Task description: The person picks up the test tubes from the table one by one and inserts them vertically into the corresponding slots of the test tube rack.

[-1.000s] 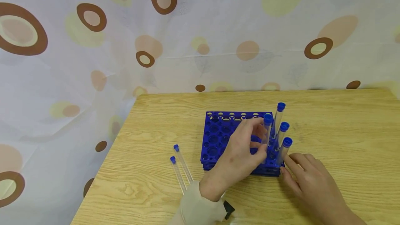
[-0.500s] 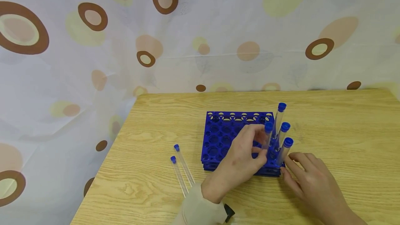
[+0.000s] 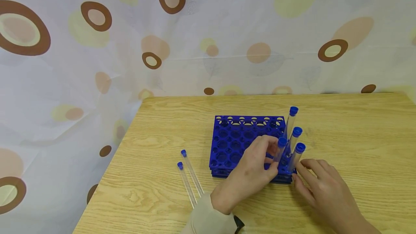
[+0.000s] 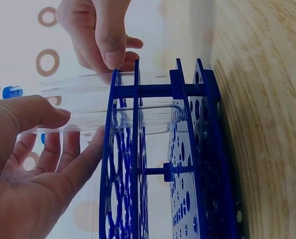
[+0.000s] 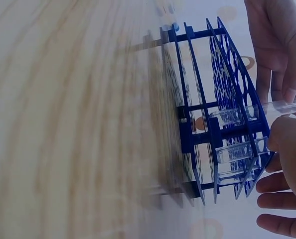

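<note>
A blue test tube rack (image 3: 229, 139) stands on the table. My left hand (image 3: 248, 170) pinches a clear, blue-capped test tube (image 3: 278, 152) between thumb and fingers; in the left wrist view the rounded lower end of this tube (image 4: 160, 113) sits down inside the rack. Three more capped tubes stand along the rack's right end: one at the back (image 3: 290, 121), a middle tube (image 3: 293, 141) and a front tube (image 3: 295, 159). My right hand (image 3: 328, 190) touches the rack's near right corner, its other fingers (image 5: 280, 200) stretched out loosely in the right wrist view.
Two capped test tubes, a left one (image 3: 186, 185) and a right one (image 3: 194, 177), lie on the wooden table (image 3: 139, 183) left of the rack, partly hidden by my left sleeve (image 3: 209, 217). A patterned curtain (image 3: 227, 28) hangs behind the table.
The tube in my left hand has sunk lower into the rack, and the left hand has come down with it. My right hand has stayed at the rack's corner.
</note>
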`<state>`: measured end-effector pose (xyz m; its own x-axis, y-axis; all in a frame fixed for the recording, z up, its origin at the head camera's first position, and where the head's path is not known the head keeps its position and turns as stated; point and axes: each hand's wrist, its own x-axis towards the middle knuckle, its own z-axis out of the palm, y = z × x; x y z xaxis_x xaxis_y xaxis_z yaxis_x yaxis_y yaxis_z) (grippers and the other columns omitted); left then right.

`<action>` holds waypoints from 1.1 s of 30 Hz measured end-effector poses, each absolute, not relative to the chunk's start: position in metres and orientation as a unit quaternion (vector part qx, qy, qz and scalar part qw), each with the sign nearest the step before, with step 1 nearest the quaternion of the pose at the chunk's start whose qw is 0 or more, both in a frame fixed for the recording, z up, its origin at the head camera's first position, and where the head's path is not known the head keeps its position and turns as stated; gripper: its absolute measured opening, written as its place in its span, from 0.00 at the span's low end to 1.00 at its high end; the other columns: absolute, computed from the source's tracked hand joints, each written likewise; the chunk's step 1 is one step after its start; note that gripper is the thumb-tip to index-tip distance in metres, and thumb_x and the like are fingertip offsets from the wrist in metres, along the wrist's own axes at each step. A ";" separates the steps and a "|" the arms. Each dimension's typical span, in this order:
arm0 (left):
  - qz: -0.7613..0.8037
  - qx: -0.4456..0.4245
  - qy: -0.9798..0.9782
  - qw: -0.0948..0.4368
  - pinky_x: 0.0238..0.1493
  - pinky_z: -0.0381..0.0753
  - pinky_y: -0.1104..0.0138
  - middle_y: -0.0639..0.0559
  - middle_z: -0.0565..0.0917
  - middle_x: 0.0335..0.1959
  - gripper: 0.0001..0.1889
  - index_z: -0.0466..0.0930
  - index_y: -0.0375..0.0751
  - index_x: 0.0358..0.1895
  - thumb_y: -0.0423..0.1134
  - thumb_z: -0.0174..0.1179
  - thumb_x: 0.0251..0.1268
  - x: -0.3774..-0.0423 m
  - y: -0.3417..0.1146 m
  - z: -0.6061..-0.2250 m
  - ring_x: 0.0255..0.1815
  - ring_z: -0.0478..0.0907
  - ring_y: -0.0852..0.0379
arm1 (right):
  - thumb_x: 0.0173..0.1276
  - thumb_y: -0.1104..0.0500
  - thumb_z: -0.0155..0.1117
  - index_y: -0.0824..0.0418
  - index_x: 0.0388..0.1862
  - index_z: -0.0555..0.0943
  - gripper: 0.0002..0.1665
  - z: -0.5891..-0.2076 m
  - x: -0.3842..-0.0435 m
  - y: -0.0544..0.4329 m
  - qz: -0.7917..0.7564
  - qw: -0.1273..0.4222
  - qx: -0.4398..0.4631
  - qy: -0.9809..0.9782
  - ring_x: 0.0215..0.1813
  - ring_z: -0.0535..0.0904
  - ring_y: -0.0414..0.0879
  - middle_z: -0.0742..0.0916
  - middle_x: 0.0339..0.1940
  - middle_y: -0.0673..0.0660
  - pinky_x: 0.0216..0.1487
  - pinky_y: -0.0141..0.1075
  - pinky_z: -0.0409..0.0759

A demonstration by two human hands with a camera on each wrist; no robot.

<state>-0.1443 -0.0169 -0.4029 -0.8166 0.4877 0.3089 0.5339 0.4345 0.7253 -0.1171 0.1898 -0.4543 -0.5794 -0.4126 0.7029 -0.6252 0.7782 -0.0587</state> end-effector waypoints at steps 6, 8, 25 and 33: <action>-0.432 -0.310 -0.846 0.032 0.49 0.76 0.86 0.50 0.75 0.49 0.22 0.67 0.39 0.57 0.24 0.62 0.62 -0.144 -0.017 -0.405 0.50 0.75 0.64 | 0.80 0.43 0.35 0.69 0.35 0.86 0.38 -0.454 -0.117 0.189 0.154 0.348 0.293 -0.877 0.35 0.79 0.54 0.84 0.34 0.60 0.36 0.47 0.76; -0.432 -0.310 -0.846 0.034 0.49 0.76 0.86 0.50 0.75 0.49 0.21 0.67 0.39 0.56 0.24 0.62 0.62 -0.143 -0.017 -0.406 0.50 0.75 0.64 | 0.80 0.43 0.35 0.69 0.35 0.86 0.38 -0.455 -0.117 0.189 0.156 0.346 0.292 -0.878 0.35 0.79 0.54 0.84 0.34 0.60 0.36 0.46 0.76; -0.425 -0.296 -0.852 0.080 0.57 0.74 0.83 0.52 0.76 0.49 0.29 0.65 0.42 0.64 0.29 0.66 0.62 -0.139 -0.028 -0.401 0.52 0.76 0.63 | 0.80 0.41 0.36 0.68 0.34 0.86 0.39 -0.455 -0.116 0.189 0.159 0.345 0.283 -0.881 0.34 0.79 0.52 0.84 0.33 0.58 0.35 0.46 0.76; -0.518 -0.240 -0.819 0.066 0.58 0.81 0.71 0.49 0.75 0.51 0.25 0.65 0.43 0.66 0.30 0.59 0.67 -0.138 -0.061 -0.385 0.54 0.76 0.58 | 0.80 0.42 0.38 0.68 0.35 0.86 0.37 -0.457 -0.118 0.188 0.168 0.361 0.291 -0.870 0.34 0.78 0.53 0.84 0.32 0.58 0.37 0.44 0.73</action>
